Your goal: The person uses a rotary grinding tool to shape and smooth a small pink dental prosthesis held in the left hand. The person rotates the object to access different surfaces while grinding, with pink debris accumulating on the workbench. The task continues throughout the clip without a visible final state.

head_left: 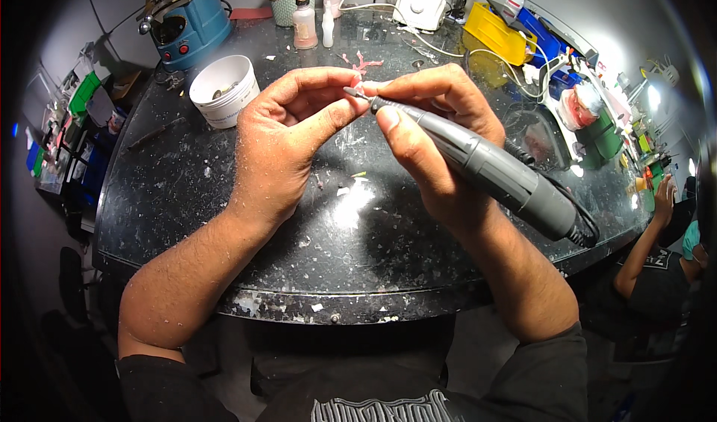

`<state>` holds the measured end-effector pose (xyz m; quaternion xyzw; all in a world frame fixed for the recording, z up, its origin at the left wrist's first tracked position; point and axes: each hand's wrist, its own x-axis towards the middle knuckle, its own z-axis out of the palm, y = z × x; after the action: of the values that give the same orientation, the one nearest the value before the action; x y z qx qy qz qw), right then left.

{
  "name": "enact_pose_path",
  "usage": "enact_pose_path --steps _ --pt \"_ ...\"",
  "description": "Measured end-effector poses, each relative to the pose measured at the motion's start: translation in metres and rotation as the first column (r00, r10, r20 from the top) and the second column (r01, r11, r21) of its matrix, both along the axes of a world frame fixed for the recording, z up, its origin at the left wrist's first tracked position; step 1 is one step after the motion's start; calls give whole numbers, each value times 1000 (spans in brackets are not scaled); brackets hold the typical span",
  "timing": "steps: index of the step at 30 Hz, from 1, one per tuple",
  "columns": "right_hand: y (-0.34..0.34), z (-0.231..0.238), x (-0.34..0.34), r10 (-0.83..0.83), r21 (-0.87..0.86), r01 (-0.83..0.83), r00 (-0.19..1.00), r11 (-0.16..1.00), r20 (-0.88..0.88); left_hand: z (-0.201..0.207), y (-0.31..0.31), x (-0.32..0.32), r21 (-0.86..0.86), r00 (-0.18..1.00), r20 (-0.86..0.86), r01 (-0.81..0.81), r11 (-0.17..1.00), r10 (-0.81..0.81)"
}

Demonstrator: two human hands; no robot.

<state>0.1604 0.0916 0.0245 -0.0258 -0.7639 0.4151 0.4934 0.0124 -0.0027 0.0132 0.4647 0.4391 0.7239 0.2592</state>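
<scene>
My left hand [287, 119] is closed, thumb and fingertips pinching a small pink-and-white piece [359, 87] that is mostly hidden by the fingers. My right hand [441, 134] grips a dark grey rotary handpiece [478, 157] like a pen, its body slanting down to the right. At the handpiece's tip, a short metal bur [352, 92] lies against or very near the small piece; contact is too small to tell. The fingertips of both hands come together there. Just beyond them, a branched pink scrap [364, 63] rests on the black table [299, 265].
A white tub [224, 92] stands left of my left hand. Behind are a blue machine [187, 30], a dropper bottle [304, 28] and a white control box [420, 9] with a cable. At right sit a yellow bin [493, 32] and a pink dental model [580, 107]. Another person [661, 265] sits at far right.
</scene>
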Motion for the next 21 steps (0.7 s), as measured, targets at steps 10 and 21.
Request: enact_pose_path --steps 10,21 --pt "0 0 0 38 -38 -39 999 998 -26 -2 -1 -4 -36 984 149 108 994 -101" --pt "-1 3 2 19 -8 -19 1000 1000 -19 -1 0 -5 -46 981 160 119 992 -110"
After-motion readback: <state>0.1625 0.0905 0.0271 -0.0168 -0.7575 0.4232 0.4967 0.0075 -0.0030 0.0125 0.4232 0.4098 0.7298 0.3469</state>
